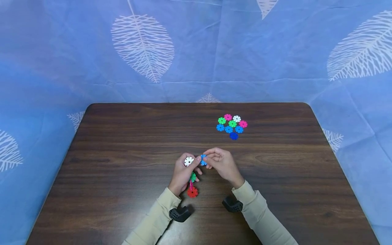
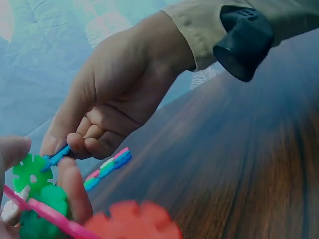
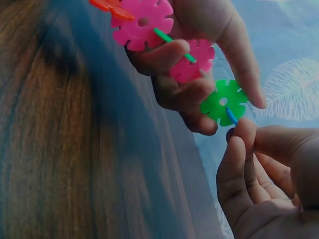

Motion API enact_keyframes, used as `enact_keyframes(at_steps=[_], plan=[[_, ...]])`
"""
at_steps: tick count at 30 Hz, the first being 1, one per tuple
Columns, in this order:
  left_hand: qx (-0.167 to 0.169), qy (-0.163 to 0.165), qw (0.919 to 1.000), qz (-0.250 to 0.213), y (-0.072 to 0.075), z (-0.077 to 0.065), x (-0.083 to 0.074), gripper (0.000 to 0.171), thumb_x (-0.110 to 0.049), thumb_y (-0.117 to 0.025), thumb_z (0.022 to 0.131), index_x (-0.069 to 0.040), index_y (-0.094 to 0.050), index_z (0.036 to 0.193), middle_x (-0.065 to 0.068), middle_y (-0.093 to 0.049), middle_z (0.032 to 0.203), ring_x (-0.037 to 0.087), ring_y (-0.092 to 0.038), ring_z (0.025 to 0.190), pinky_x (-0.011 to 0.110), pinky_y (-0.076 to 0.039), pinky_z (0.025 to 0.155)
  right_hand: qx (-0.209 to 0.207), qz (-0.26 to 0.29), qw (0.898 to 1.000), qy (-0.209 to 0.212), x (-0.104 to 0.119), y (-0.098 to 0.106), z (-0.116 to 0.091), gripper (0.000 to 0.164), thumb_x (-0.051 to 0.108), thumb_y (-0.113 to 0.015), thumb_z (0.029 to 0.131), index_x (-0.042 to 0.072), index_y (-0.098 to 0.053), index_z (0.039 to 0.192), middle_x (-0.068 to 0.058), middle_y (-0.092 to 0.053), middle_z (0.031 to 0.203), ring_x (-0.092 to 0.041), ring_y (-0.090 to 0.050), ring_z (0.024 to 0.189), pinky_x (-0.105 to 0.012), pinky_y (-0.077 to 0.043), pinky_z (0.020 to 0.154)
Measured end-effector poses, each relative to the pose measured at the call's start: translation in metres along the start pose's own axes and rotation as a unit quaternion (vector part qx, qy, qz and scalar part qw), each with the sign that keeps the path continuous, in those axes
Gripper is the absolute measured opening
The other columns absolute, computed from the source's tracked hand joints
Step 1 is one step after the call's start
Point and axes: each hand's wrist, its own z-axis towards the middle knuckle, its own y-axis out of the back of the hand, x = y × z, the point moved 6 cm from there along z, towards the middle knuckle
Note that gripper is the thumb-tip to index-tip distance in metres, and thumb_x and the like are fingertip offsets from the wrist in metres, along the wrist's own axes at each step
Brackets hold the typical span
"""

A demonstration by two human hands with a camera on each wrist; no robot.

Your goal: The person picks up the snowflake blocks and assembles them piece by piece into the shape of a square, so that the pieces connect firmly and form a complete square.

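My left hand (image 1: 181, 174) holds a chain of notched plastic snowflake discs joined slot to slot. In the head view, a white disc (image 1: 189, 161) shows by its thumb, and a green disc (image 1: 193, 177) and a red disc (image 1: 192, 192) hang below. Pink discs (image 3: 142, 22) show in the right wrist view. At the chain's far end is a bright green disc (image 3: 219, 107). My right hand (image 1: 224, 165) pinches a blue disc (image 1: 203, 160) between thumb and index finger. Seen edge-on, the blue disc meets the bright green one at its slots.
Beyond the hands, a loose cluster of pink, white, green and light blue discs (image 1: 228, 129) lies flat on the dark wooden table (image 1: 128, 143), with one dark blue disc (image 1: 234, 136) at its near side. A blue leaf-patterned cloth (image 1: 196, 51) hangs behind the table.
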Motion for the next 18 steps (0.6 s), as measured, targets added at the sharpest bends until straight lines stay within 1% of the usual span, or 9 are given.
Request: enact_keyframes(at_steps=[3,7,9,11,13,14,16,17,18], plan=[[0.003,0.009,0.9999,-0.013,0.0,0.0,0.002,0.019,-0.021,-0.062,0.092,-0.008,-0.049,0.096,-0.002,-0.056,0.055,0.008,-0.054,0.043,0.023,-0.044,0.035,0.016,-0.01,1.0,0.0,0.002,0.001,0.0,0.025,0.012,-0.065,0.09,-0.007,-0.062,0.106,-0.024,-0.067,0.091,-0.009,-0.064,0.064,-0.029,-0.058,0.062],[0.001,0.01,0.9992,-0.038,-0.001,0.002,0.003,0.018,-0.019,-0.062,0.092,-0.008,-0.049,0.096,-0.002,-0.05,0.05,0.008,-0.048,0.039,0.023,-0.042,0.034,0.022,-0.059,0.998,-0.008,0.003,0.014,0.003,0.032,0.018,-0.061,0.093,-0.005,-0.059,0.116,-0.023,-0.07,0.089,-0.014,-0.067,0.065,-0.03,-0.058,0.059],[-0.001,0.011,0.9989,-0.046,0.0,0.003,0.003,0.018,-0.02,-0.062,0.093,-0.008,-0.048,0.095,-0.002,-0.049,0.049,0.008,-0.047,0.038,0.024,-0.041,0.034,0.007,-0.096,0.995,-0.018,0.001,0.028,0.006,0.033,0.02,-0.06,0.094,-0.003,-0.058,0.117,-0.021,-0.071,0.089,-0.017,-0.068,0.065,-0.029,-0.058,0.057],[0.002,0.004,0.999,-0.045,0.001,0.003,0.002,0.02,-0.022,-0.062,0.093,-0.008,-0.048,0.094,-0.002,-0.049,0.049,0.008,-0.047,0.039,0.024,-0.042,0.034,-0.027,-0.138,0.99,-0.03,-0.004,0.045,0.01,0.03,0.02,-0.06,0.094,-0.002,-0.059,0.114,-0.019,-0.071,0.09,-0.019,-0.069,0.065,-0.027,-0.057,0.056],[0.008,-0.005,0.9991,-0.041,0.002,0.003,0.002,0.021,-0.025,-0.062,0.092,-0.009,-0.048,0.093,-0.003,-0.05,0.05,0.008,-0.047,0.04,0.023,-0.042,0.035,-0.075,-0.191,0.978,-0.04,-0.009,0.063,0.015,0.025,0.022,-0.063,0.092,0.0,-0.063,0.105,-0.015,-0.071,0.086,-0.019,-0.068,0.065,-0.026,-0.056,0.056],[0.013,-0.016,0.9991,-0.038,0.003,0.003,0.002,0.021,-0.025,-0.062,0.093,-0.008,-0.048,0.093,-0.004,-0.051,0.05,0.007,-0.047,0.04,0.023,-0.043,0.035,-0.102,-0.218,0.97,-0.046,-0.012,0.071,0.017,0.023,0.022,-0.064,0.091,0.002,-0.063,0.101,-0.014,-0.071,0.084,-0.019,-0.068,0.064,-0.025,-0.055,0.056],[0.014,-0.021,0.9991,-0.033,0.005,0.002,0.001,0.022,-0.026,-0.063,0.092,-0.01,-0.049,0.093,-0.004,-0.051,0.051,0.006,-0.048,0.04,0.022,-0.043,0.035,-0.151,-0.261,0.952,-0.056,-0.018,0.085,0.02,0.023,0.023,-0.066,0.089,0.002,-0.064,0.097,-0.013,-0.07,0.081,-0.02,-0.067,0.066,-0.026,-0.053,0.061],[0.013,-0.02,0.9992,-0.031,0.006,0.001,0.001,0.021,-0.026,-0.063,0.091,-0.011,-0.049,0.092,-0.005,-0.051,0.051,0.005,-0.048,0.04,0.022,-0.043,0.035,-0.174,-0.279,0.942,-0.06,-0.02,0.09,0.022,0.024,0.024,-0.067,0.089,0.001,-0.064,0.097,-0.013,-0.069,0.081,-0.021,-0.066,0.069,-0.029,-0.052,0.064],[0.01,-0.018,0.9994,-0.029,0.007,0.001,0.001,0.021,-0.026,-0.064,0.091,-0.011,-0.049,0.092,-0.005,-0.051,0.051,0.005,-0.047,0.04,0.022,-0.043,0.034,-0.191,-0.29,0.935,-0.066,-0.022,0.094,0.024,0.027,0.024,-0.068,0.088,0.0,-0.064,0.098,-0.014,-0.069,0.081,-0.023,-0.066,0.072,-0.032,-0.052,0.067]])
